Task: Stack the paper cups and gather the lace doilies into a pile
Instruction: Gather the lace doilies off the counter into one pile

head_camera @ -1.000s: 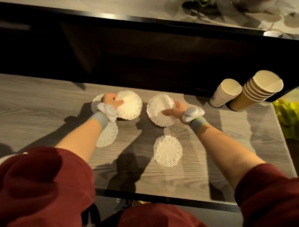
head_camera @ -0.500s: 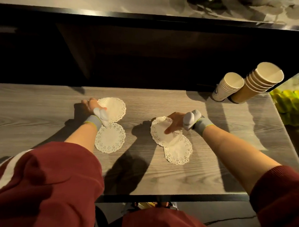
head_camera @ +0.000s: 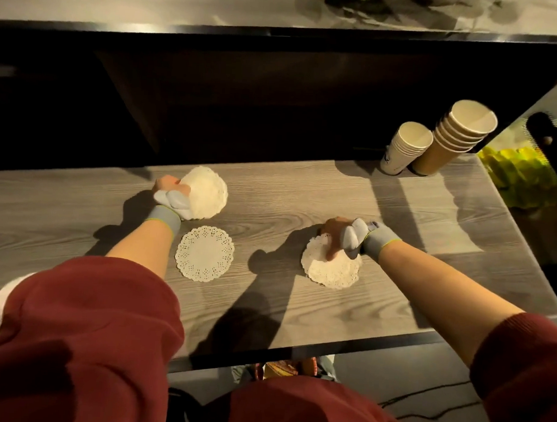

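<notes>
My left hand point(head_camera: 171, 195) grips the left edge of a white lace doily point(head_camera: 206, 193), which lifts off the wooden table point(head_camera: 298, 304). A second doily point(head_camera: 204, 253) lies flat just below that hand, untouched. My right hand point(head_camera: 343, 234) presses its fingers onto a small pile of doilies point(head_camera: 332, 267) further right. At the back right stand two nested stacks of paper cups: a white stack point(head_camera: 404, 149) and a taller brown stack point(head_camera: 452, 137) leaning beside it. Both hands wear grey fingerless gloves.
A dark counter wall runs along the table's far side. Yellow-green objects point(head_camera: 521, 176) sit off the table's right edge. The table's front edge lies close to my red sleeves. A cable runs across the floor below.
My right hand slid its doily down onto the lower one, forming a pile. My left hand kept hold of the upper left doily, leaving the lower left one in place.
</notes>
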